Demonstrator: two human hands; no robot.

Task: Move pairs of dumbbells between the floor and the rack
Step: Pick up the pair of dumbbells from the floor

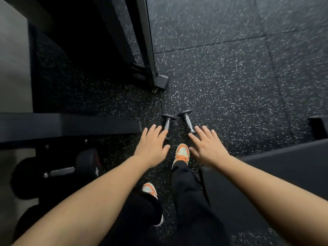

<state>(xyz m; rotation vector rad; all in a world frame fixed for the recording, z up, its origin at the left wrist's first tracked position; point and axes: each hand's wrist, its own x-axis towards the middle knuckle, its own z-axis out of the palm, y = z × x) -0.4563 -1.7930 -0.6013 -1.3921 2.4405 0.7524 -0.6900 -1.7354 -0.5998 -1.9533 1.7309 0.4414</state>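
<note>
Two small dumbbells with chrome handles and black ends lie side by side on the speckled rubber floor: the left dumbbell [167, 123] and the right dumbbell [187, 121]. My left hand [152, 146] hovers open, fingers spread, over the near end of the left one and hides that end. My right hand [206, 146] is open too, its fingertips over the near end of the right one. Neither hand grips anything. The dark rack [71, 124] runs along the left, with a larger black dumbbell [71, 169] on a lower shelf.
A black rack upright and its foot [160, 82] stand just beyond the small dumbbells. My feet in orange and white shoes [182, 153] are directly below my hands. A dark bench or pad [284, 167] fills the right side. Open speckled floor [239, 86] spreads to the upper right.
</note>
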